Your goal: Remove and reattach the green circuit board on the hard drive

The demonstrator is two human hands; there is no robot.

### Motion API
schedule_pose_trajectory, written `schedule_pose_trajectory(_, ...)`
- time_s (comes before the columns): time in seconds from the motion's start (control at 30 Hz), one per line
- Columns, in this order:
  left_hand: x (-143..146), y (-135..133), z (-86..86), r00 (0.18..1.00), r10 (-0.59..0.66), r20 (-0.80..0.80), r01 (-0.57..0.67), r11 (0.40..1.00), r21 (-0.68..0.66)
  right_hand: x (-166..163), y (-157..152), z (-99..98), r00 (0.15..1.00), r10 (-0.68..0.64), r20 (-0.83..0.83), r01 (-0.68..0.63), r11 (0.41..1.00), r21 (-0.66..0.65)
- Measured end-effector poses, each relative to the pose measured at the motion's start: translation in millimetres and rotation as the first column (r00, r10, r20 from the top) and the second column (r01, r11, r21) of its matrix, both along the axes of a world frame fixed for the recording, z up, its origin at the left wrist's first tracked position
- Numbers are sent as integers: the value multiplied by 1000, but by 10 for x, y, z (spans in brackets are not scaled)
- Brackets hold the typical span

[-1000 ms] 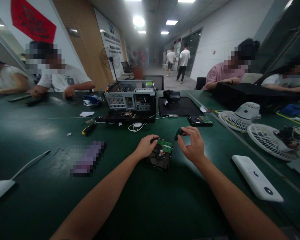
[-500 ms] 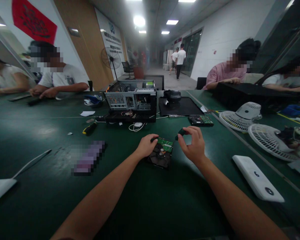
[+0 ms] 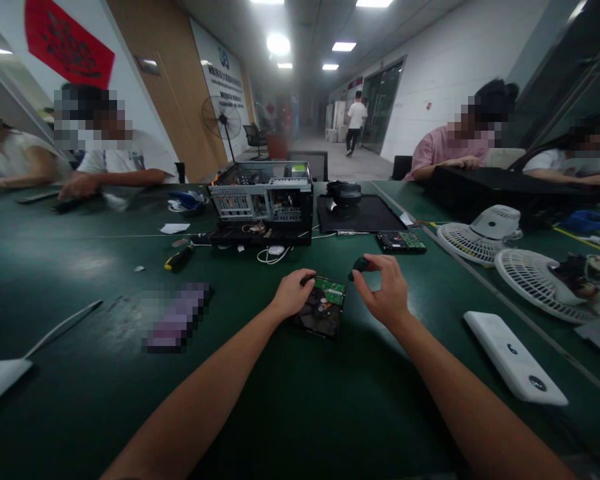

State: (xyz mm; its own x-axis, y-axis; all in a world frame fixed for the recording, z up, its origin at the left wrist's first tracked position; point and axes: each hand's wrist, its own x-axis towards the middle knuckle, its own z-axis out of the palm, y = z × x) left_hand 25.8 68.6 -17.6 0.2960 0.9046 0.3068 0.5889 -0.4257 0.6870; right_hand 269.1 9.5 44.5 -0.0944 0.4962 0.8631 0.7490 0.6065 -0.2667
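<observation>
A hard drive point(image 3: 321, 313) lies tilted near the table's middle, its green circuit board facing up and its dark casing toward me. My left hand point(image 3: 296, 292) grips its upper left edge, thumb on top and fingers curled over the far side. Just right of the drive, my right hand point(image 3: 384, 288) pinches a small screwdriver point(image 3: 360, 265) by its short dark-green handle. The handle slants down toward the drive's right edge. Its tip is too small and dark for me to tell whether it touches. A second hard drive point(image 3: 401, 242) rests farther back on the right.
An opened computer case point(image 3: 263, 203) stands behind the drive, cables in front. Left are a yellow-black screwdriver point(image 3: 179, 258) and a blurred purple object point(image 3: 179, 317). Right lie a white device point(image 3: 516, 358) and white fan parts point(image 3: 537, 283). People sit along both sides of the green table point(image 3: 260, 413).
The screwdriver handle in my right hand has turned and shifted slightly left. My left hand and the hard drive stay nearly still. People in the background have walked on.
</observation>
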Motion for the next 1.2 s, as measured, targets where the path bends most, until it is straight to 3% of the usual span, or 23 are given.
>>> schedule_pose_trajectory(0.3,-1,10,-27,1000,8,7,-8,1000,-9,2,13,4,999,-50,-12,50,997,63)
schedule_pose_trajectory(0.57,0,8,-25,1000,0,12,1,1000,-15,10,33,-39,999,22,-25,-21,999,50)
schedule_pose_trajectory(1.2,-4,9,-32,1000,-4,19,4,1000,-23,8,-5,-2,1000,-14,-18,14,1000,0)
